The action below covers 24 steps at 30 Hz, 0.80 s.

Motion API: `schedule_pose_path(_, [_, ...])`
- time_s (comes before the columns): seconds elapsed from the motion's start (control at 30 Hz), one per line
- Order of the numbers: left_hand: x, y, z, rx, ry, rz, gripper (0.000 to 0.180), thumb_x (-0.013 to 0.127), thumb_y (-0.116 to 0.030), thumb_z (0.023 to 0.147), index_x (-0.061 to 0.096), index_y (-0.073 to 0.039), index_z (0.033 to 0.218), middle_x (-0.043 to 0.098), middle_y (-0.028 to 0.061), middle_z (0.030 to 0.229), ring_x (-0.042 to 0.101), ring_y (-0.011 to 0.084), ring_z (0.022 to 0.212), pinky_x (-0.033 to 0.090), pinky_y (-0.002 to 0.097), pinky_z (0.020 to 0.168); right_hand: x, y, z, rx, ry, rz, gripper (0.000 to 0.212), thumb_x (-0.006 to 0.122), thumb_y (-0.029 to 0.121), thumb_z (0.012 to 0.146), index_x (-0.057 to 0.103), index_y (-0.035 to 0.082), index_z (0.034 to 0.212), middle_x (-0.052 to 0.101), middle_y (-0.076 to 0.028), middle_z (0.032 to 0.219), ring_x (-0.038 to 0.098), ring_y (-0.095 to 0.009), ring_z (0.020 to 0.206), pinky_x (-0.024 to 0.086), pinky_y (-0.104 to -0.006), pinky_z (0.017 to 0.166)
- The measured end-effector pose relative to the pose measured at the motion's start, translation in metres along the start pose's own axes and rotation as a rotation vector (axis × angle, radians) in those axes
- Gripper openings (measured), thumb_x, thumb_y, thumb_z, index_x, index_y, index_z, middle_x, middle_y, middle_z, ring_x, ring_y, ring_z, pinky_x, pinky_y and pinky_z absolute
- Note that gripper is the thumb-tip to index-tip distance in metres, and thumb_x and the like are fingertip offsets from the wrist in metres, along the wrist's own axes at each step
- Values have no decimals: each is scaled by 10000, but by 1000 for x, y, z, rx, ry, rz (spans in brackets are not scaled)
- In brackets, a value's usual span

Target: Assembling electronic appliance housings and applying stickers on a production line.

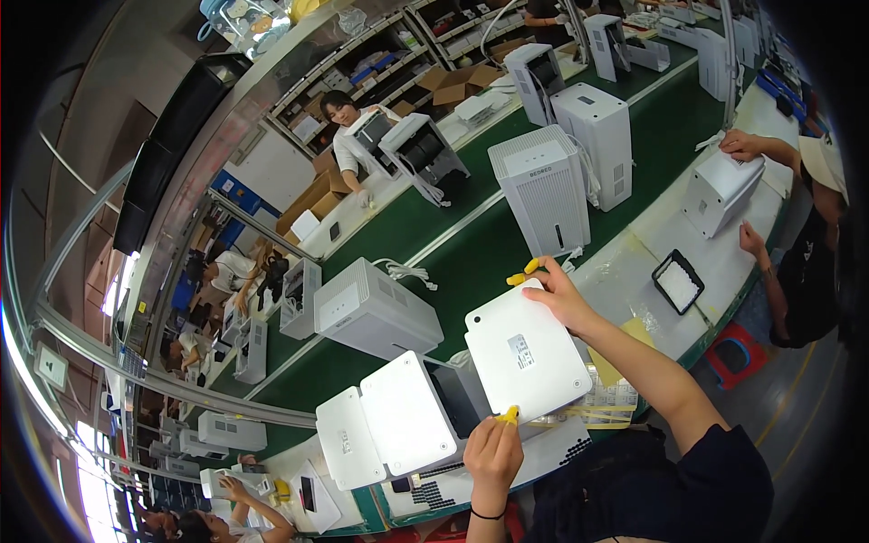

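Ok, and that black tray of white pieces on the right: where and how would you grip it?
Probably by opposite rims of the black tray, from above: its edges lie clear of other things on the bench, and its open top, filled with white pieces, suggests keeping it level.

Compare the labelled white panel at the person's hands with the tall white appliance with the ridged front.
The white panel has a smooth face with a label; the tall appliance has a ridged front. The panel is tilted, with the right hand and left hand at its edges; the appliance stands upright on the green belt. Both are white.
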State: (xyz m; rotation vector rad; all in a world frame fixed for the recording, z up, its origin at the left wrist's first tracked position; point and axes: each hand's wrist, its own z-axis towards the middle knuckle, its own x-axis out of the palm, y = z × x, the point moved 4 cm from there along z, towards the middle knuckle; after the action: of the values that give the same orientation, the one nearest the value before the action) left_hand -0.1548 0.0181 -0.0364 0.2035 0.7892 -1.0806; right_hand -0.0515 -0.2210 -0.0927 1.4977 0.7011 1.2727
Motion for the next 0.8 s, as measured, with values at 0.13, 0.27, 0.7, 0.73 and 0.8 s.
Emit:
schedule_pose_path(0.13, [0,-3,-8,-147,30,26,206,684,8,774,602,29,961,640,171,952,596,324,948,481,391,827,-4,29,-18,-142,-101,-227,212,593,52,883,474,70,1057,570,-110,1102,533,-162,1065,427,-274,930])
schedule_pose_path(0.27, [20,11,-23,-530,-84,-419,567,642,-7,825,363,22,1318,392,192,1358,373,316,1275,331,409,1043,-6,75,-70,-457,64,-643,148,668,102,828,558,52,915,551,-102,1110,477,-262,1166,316,-409,1069])
schedule_pose_path(0.7, [60,16,-30,-728,-50,-724,582,408,-127,935,160,28,1437,191,182,1480,224,273,1358,153,387,1120,3,86,-131,-456,422,-1303,183,691,236,808,608,95,890,570,-45,1030,502,-253,1102,202,-554,1117])
schedule_pose_path(0.73, [58,15,-31,-720,-59,-717,580,408,-133,935,162,29,1435,195,184,1476,226,275,1356,156,390,1118,4,86,-134,-459,424,-1306,183,691,236,808,608,95,890,570,-45,1030,502,-253,1102,202,-554,1117])
schedule_pose_path(0.8, [61,17,-30,-718,-64,-707,579,407,-140,936,165,30,1433,199,187,1471,229,276,1354,160,393,1117,3,82,-134,-558,479,-1367,203,700,267,800,619,111,901,582,-27,1033,520,-236,1085,223,-560,1111])
